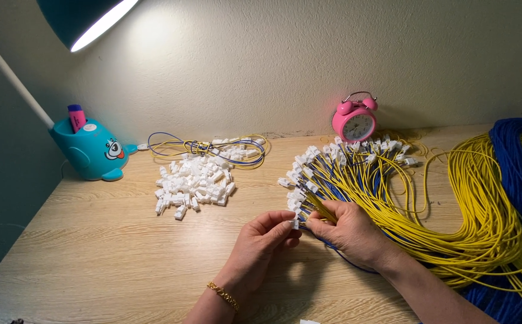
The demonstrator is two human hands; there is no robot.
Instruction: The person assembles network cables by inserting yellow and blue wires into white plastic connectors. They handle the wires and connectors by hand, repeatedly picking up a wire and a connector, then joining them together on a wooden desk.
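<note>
Left hand [260, 240] fingers pinching white connector [294, 224]; right hand [346, 231] fingers gripping wire bundle [393, 198]; keep the wire end steady, aligned with the connector.

Pink alarm clock [354, 122] standing against wall; teal whale-shaped lamp base [93, 151] holding pink marker [76, 117]; lamp shade [87, 19] glowing over wooden desk [93, 252].

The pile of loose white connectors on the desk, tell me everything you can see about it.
The pile of loose white connectors is a heap of small, blocky housings that look like plastic, lying jumbled on the wooden desk, with a few strays at its lower left edge. It sits right of the teal lamp base, just in front of a small coil of yellow and blue wires. Neither hand touches it.
</note>
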